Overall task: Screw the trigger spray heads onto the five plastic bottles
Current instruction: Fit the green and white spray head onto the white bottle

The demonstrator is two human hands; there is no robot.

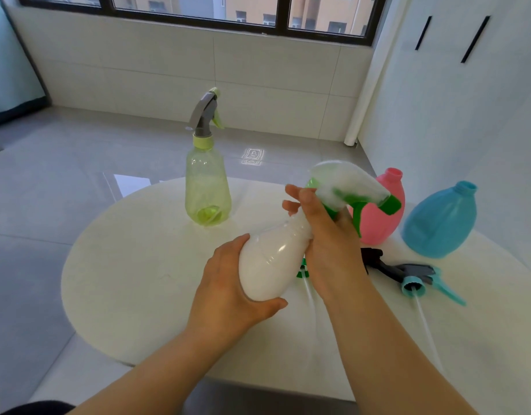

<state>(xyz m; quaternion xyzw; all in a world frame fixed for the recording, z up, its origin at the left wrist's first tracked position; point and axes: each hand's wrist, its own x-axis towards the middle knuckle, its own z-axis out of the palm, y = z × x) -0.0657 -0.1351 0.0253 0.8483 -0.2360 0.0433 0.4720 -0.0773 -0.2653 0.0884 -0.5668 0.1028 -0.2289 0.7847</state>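
My left hand [228, 283] grips the base of a white bottle [273, 259], held tilted above the round white table [132, 265]. My right hand [327, 235] grips the bottle's neck, where a white and green trigger head [354, 187], blurred, sits on top. A light green bottle [207, 187] with a grey and green head fitted stands at the table's far side. A pink bottle [384, 217] and a blue bottle [441, 223], both with bare necks, stand at the right. A loose grey and blue trigger head [414, 277] lies in front of them.
A dark trigger head [375, 259] lies partly hidden behind my right wrist, and a bit of green plastic [303, 271] shows under the white bottle. Clear dip tubes [426, 324] trail toward the table's near edge. A white cabinet [468, 100] stands right of the table.
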